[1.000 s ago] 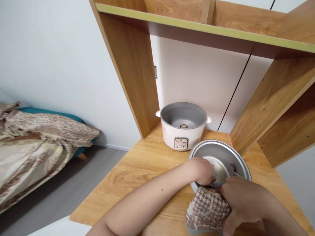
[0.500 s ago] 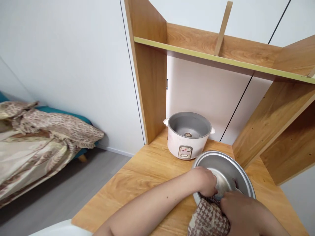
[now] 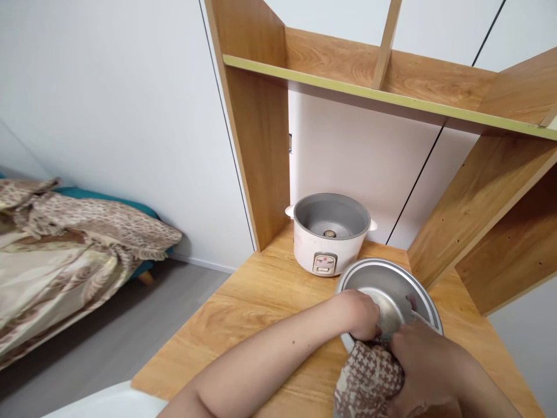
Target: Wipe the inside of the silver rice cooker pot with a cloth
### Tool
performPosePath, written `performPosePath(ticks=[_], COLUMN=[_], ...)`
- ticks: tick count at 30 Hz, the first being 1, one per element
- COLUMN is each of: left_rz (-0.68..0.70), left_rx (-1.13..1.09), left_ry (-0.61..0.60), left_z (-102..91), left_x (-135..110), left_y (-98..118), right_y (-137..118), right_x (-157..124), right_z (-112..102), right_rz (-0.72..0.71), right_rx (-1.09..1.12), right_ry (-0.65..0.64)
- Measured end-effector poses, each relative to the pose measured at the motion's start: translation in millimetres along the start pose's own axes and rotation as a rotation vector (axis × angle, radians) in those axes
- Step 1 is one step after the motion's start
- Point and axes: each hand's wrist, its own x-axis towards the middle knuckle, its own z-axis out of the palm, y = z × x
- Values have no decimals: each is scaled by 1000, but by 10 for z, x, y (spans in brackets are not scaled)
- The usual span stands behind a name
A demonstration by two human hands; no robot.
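A silver inner pot (image 3: 361,273) of a rice cooker sits on the wooden desk, its mouth facing up. My left hand (image 3: 359,313) reaches over its near left rim, the fingers curled down inside against a brown-and-cream houndstooth cloth (image 3: 368,380). That cloth hangs out over the near rim. At the near right side, my right hand (image 3: 420,360) is closed on the cloth, beside the rim; part of its grip is hidden. Behind the pot stands the white rice cooker body (image 3: 333,247), lidless, its grey inside and round centre plate showing.
A wooden shelf unit (image 3: 369,87) rises at the back of the desk (image 3: 243,313), with side panels left and right. On the left is a bed (image 3: 65,261) with a patterned throw. A white curved edge (image 3: 108,403) shows at bottom left.
The whole view has shifted slightly, so the desk and cookers appear a little higher and further left. Both hands remain at the pot with the cloth.
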Motion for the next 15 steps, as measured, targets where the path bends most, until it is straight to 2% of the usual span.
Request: performPosePath(ticks=[2,5,12,15], left_rz=[2,5,6,16], left_rx=[3,5,-16,-27], left_ry=[-4,0,30,58], left_z=[-3,-1,25,55], left_x=[4,-3,-12,10], left_y=[-1,1,11,3], right_y=[42,71,29,-44], right_x=[30,51,-37,-66], right_z=[-16,-29,54,124], right_rz=[-36,-28,-12,-7], right_rx=[2,-11,-27,-76], right_ry=[-80,-96,7,101])
